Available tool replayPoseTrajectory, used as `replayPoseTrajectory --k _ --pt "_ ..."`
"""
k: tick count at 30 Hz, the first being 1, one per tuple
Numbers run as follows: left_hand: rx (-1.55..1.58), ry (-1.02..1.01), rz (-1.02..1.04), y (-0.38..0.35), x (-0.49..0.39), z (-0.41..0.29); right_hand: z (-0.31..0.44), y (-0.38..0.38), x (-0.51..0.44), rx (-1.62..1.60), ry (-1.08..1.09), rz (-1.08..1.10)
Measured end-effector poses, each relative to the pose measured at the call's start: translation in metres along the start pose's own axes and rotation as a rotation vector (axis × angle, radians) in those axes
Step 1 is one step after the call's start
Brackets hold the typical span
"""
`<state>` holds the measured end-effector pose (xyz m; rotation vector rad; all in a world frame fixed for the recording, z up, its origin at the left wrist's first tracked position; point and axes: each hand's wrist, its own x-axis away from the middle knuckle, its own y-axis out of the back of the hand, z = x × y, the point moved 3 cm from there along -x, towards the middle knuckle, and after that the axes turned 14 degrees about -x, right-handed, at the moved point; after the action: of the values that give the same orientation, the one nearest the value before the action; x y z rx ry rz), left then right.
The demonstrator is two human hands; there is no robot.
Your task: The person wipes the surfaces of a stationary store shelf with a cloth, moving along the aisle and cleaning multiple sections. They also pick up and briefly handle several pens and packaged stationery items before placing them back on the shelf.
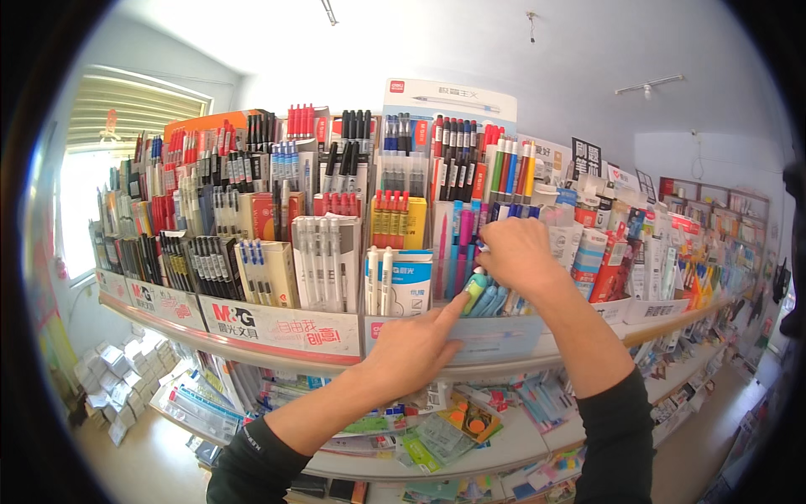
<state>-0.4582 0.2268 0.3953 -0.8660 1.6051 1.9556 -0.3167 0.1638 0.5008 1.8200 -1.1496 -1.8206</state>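
Note:
My left hand (412,343) reaches up to the display, its index finger extended against a light-green pen (475,292). Thumb and index finger are apart, and I see nothing held between them. Beside the green pen lean several light-blue pens (490,301) in the same front compartment. Above them, my right hand (519,255) is bent over the compartment with curled fingers. A small white-and-blue piece (482,246) shows at its fingertips; whether they grip it is hidden. Pink and turquoise markers (466,228) stand just left of this hand.
Tiered pen boxes, including a white-and-blue pen box (408,277), fill the top shelf. Its front edge (302,359) curves before me. Packaged stationery (450,431) lies on the shelf below. Paper bundles (126,372) are piled on the left floor. Bookshelves (718,208) stand far right.

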Motion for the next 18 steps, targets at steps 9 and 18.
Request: replayPoseTrajectory --k 9,18 --pt "0.021 -0.022 -0.018 0.000 0.001 0.001 -0.050 0.048 -0.002 -0.876 -0.109 -0.478" --pt "0.070 -0.029 -0.002 0.000 0.001 0.005 -0.050 0.082 0.011 -1.081 -0.110 -0.679"
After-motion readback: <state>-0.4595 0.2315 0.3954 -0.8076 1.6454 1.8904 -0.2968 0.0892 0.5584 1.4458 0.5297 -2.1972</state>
